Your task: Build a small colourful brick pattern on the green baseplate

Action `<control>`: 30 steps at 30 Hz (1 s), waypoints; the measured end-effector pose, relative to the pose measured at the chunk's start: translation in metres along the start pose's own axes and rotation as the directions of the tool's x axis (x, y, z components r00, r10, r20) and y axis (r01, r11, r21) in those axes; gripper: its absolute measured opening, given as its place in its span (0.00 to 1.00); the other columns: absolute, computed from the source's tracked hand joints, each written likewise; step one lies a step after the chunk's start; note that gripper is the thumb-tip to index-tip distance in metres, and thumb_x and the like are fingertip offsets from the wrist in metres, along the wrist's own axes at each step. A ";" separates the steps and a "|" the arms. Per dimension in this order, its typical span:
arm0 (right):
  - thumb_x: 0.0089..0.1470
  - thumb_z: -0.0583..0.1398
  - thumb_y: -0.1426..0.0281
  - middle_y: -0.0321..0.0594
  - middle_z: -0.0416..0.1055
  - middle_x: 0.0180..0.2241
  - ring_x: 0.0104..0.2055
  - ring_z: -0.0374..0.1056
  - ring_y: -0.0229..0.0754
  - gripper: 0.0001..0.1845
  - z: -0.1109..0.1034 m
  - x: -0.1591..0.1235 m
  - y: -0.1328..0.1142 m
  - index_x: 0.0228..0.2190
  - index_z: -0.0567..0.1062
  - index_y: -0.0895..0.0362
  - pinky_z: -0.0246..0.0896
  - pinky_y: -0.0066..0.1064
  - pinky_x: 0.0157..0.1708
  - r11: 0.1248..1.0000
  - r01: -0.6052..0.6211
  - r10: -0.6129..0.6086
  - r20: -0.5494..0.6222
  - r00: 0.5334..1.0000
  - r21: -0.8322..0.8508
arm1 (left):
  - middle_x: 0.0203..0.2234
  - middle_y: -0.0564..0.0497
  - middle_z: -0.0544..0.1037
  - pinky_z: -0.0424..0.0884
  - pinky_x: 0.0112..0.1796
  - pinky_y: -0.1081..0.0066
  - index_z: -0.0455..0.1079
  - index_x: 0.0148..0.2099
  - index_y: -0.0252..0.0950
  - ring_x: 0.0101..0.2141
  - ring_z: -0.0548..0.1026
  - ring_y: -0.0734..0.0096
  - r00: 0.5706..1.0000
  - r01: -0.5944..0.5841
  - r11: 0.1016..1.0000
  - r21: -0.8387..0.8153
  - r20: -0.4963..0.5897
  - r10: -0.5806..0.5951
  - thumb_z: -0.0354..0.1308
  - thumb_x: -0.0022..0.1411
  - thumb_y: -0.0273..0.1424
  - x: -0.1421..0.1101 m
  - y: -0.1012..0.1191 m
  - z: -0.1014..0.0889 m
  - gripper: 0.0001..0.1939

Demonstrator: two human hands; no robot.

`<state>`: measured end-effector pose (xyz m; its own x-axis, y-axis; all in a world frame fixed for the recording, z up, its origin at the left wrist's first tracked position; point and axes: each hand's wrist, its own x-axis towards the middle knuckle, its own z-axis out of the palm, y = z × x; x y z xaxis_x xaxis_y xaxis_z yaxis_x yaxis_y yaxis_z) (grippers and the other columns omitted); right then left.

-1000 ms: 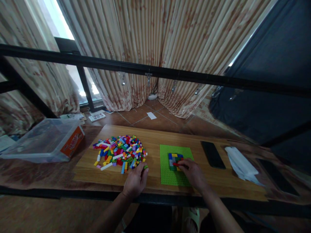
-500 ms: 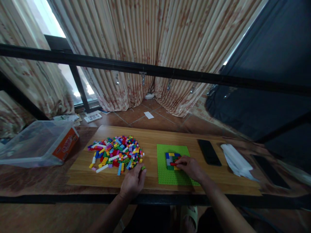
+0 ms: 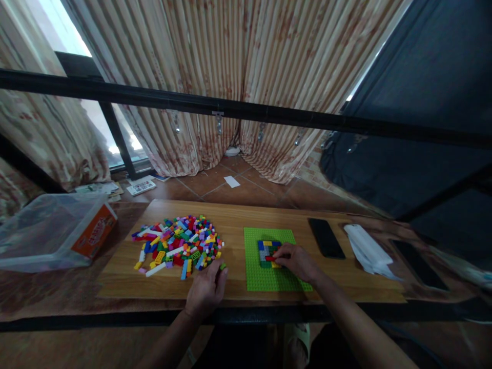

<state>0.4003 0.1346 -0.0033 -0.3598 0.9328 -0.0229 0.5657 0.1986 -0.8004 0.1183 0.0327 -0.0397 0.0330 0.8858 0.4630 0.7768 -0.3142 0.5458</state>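
Note:
On the bright green baseplate [image 3: 255, 279] stands a low square build of bricks [image 3: 263, 247] in blue, yellow, grey and green. My right hand [image 3: 298, 262] is closed in a pinch on a red brick [image 3: 270, 259] at the build's right side; whether that brick is pressed down I cannot tell. A small green brick [image 3: 222, 266] shows between the thumb and fingers of my left hand [image 3: 207, 289]. That hand rests at the near right edge of a heap of loose bricks [image 3: 180, 241] of many colours.
A black phone [image 3: 326, 238] and a white packet [image 3: 368, 248] lie right of the baseplate, with a dark flat object [image 3: 418, 264] beyond. The clear plastic bin [image 3: 46, 230] with an orange label stands at the left. A black rail [image 3: 238, 110] crosses above the wooden board [image 3: 230, 212].
The whole view has shifted slightly, so things sit a little further left. Both hands keep nearly the same places and grips.

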 end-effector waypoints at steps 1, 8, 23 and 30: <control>0.44 0.63 0.68 0.36 0.73 0.28 0.31 0.69 0.39 0.04 0.000 0.000 0.002 0.25 0.80 0.53 0.63 0.31 0.33 1.000 -0.006 0.006 0.003 1.000 0.001 | 0.33 0.50 0.79 0.74 0.36 0.69 0.62 0.48 0.39 0.34 0.79 0.66 1.000 0.000 1.000 0.005 0.003 0.000 0.46 0.66 0.34 0.000 0.000 0.000 0.11; 0.44 0.63 0.68 0.37 0.73 0.30 0.33 0.70 0.40 0.05 0.001 0.001 0.008 0.26 0.79 0.55 0.63 0.33 0.36 0.999 -0.020 0.019 0.018 1.000 0.043 | 0.34 0.49 0.79 0.74 0.37 0.68 0.62 0.48 0.38 0.34 0.79 0.65 1.000 -0.014 0.998 0.068 -0.012 0.015 0.45 0.67 0.34 0.001 0.001 0.000 0.11; 0.41 0.65 0.68 0.37 0.72 0.28 0.32 0.69 0.39 0.03 0.001 0.007 0.019 0.23 0.78 0.55 0.63 0.33 0.36 0.995 -0.018 0.013 0.052 0.999 0.096 | 0.35 0.48 0.79 0.74 0.37 0.68 0.62 0.48 0.36 0.34 0.79 0.66 0.999 0.008 0.997 0.078 0.030 -0.010 0.44 0.67 0.34 0.000 0.000 0.002 0.11; 0.43 0.64 0.67 0.37 0.73 0.30 0.33 0.69 0.39 0.04 0.000 0.006 0.016 0.23 0.78 0.55 0.64 0.33 0.37 0.997 -0.005 0.001 0.054 0.999 0.082 | 0.34 0.47 0.78 0.72 0.38 0.68 0.63 0.48 0.36 0.34 0.78 0.65 0.997 0.048 0.997 0.054 0.063 -0.051 0.44 0.66 0.34 0.000 0.003 0.001 0.12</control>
<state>0.4075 0.1433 -0.0166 -0.3988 0.9154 -0.0557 0.5050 0.1685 -0.8465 0.1207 0.0324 -0.0388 0.0331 0.9205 0.3893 0.8105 -0.2526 0.5285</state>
